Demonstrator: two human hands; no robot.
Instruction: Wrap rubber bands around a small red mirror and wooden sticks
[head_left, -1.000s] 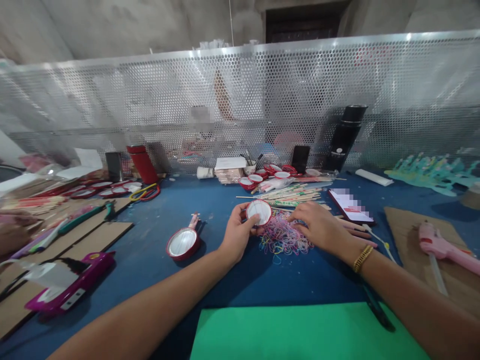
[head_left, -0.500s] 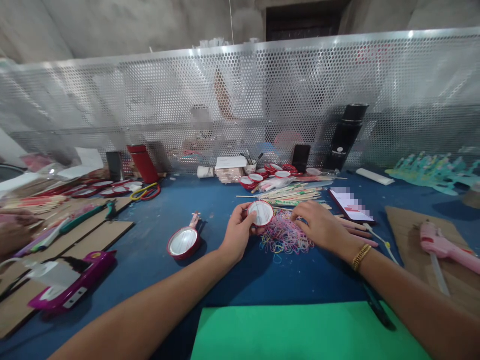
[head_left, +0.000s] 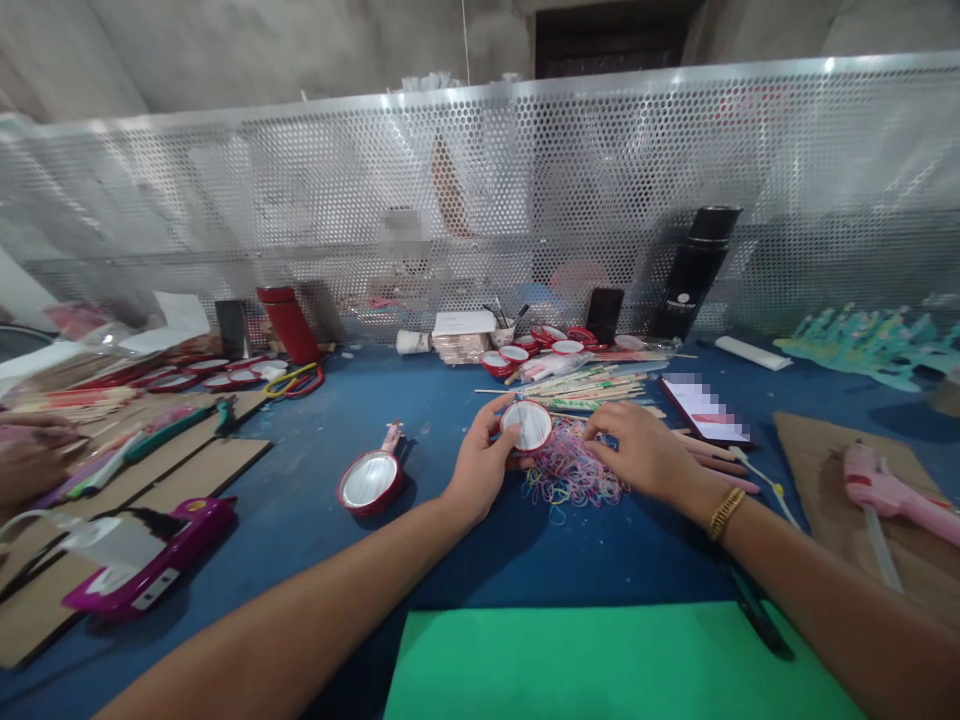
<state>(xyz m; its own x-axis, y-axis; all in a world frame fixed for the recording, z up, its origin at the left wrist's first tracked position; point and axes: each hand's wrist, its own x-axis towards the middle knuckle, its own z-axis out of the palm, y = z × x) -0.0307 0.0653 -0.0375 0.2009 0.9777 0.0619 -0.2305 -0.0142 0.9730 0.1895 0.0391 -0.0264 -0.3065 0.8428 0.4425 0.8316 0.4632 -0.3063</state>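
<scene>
- Left of the rubber-band pile [head_left: 576, 468]: a red pan [head_left: 370, 482], handle [head_left: 392, 437] pointing away.
- At the pile's left edge: left hand [head_left: 484, 455] gripping a red-rimmed disc [head_left: 529, 427], face tilted toward the wearer, no long axis; probably light, stiff, best held edgewise.
- At its right edge: right hand [head_left: 641, 450], fingertips close together; cannot tell whether they hold a band.

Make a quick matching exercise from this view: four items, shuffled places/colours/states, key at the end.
Column one:
1. left hand
2. right hand
3. glue gun
4. tall bottle on the right

Column two:
A. at the pile of coloured loops
B. black, in front of the perforated screen
C. gripping a round red-rimmed piece
D. pink, on the cardboard

Pairs: 1-C, 2-A, 3-D, 4-B
</scene>
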